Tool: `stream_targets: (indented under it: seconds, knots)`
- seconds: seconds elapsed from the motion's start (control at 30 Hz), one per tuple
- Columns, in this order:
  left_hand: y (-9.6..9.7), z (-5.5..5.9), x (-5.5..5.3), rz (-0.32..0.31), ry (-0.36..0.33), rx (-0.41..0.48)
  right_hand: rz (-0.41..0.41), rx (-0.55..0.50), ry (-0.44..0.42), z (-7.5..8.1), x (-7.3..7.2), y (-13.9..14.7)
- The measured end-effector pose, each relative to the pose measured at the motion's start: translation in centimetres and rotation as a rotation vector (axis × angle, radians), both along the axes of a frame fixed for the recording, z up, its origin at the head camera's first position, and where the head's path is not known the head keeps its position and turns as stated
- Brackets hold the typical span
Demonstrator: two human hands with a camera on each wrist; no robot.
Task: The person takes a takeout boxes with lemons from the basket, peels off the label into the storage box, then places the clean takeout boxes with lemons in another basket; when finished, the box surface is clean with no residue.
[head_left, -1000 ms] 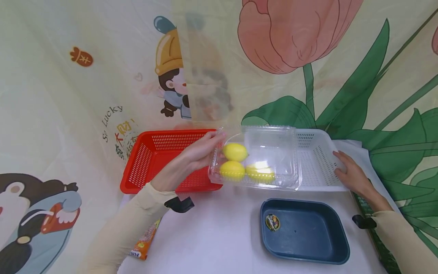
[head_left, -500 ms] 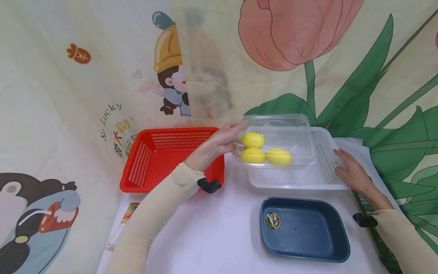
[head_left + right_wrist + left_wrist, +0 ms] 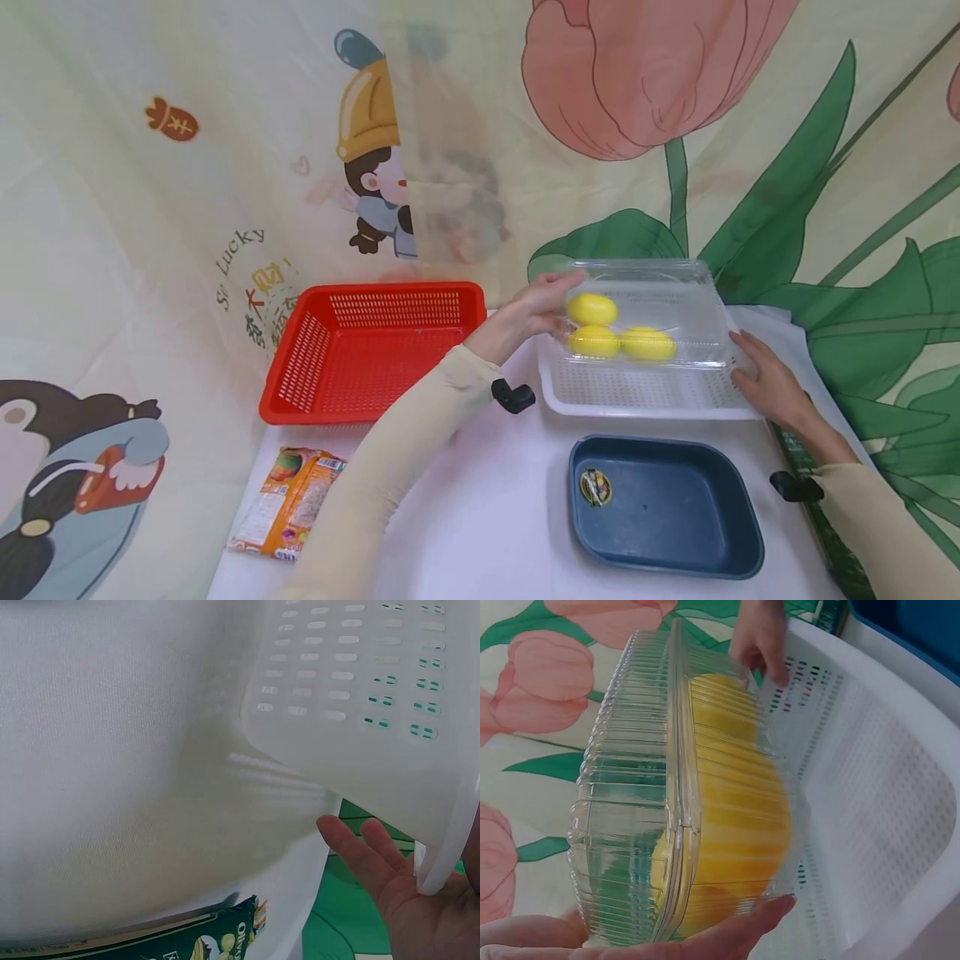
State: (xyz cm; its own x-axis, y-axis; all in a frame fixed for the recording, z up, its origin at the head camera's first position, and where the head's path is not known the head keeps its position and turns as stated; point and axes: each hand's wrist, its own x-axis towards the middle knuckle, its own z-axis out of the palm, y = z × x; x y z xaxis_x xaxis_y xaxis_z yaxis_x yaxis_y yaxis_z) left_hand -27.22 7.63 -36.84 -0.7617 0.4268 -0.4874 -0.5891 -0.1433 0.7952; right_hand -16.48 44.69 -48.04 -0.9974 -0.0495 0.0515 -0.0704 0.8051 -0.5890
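Observation:
My left hand (image 3: 525, 317) grips the left end of a clear plastic clamshell box (image 3: 693, 312), its lid closed. Three yellow lemons (image 3: 592, 308) lie inside, gathered toward the left end. The box hangs over a white perforated basket (image 3: 645, 402), covering its back part in the head view. In the left wrist view, my thumb and fingers hold the box (image 3: 630, 750) from both sides. My right hand (image 3: 772, 379) holds the right rim of the white basket; the right wrist view shows the rim (image 3: 442, 859) between thumb and fingers.
A red perforated basket (image 3: 375, 358) stands to the left. In front of the white basket sits a dark blue tub (image 3: 660, 500) holding a small round gold-and-dark item (image 3: 596, 487). An orange snack packet (image 3: 292, 500) lies front left, a green package (image 3: 202, 941) at the right edge.
My left hand has carried the box of lemons rightward, from between the baskets to over the white basket. The orange packet has come into fuller view. My right hand stays on the rim.

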Motion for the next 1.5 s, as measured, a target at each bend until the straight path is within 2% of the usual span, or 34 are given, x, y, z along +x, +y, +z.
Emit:
stream_targets:
  seconds: [0.1,0.27,0.47,0.67,0.9,1.0,1.3,1.5]
  knots:
    - [1.1,-0.5,-0.2,0.008,-0.003,-0.001,0.005,-0.002,0.007,0.2,-0.1,0.1]
    - [2.7,-1.9,-0.6,0.014,-0.046,-0.003,0.014,0.0,0.025,0.3,-0.1,0.2]
    - [4.2,-3.7,-1.4,0.06,-0.061,-0.007,0.014,0.001,0.031,0.2,0.0,0.1]
    - [4.8,-5.6,-1.7,0.088,-0.022,-0.056,0.006,0.012,0.014,-0.2,0.0,0.1]
    - [5.2,-7.5,-1.7,0.087,0.022,-0.136,0.002,0.017,0.006,0.0,-0.3,-0.1]
    - [5.5,-8.0,-1.7,0.09,0.025,-0.15,-0.005,0.017,0.003,0.0,-0.2,0.0]
    - [6.2,-8.3,-1.7,0.161,0.051,-0.232,0.005,0.01,0.007,-0.1,-0.1,0.1]
    - [6.6,-8.7,-1.8,0.181,0.041,-0.267,0.008,0.018,0.016,-0.3,-0.2,0.2]
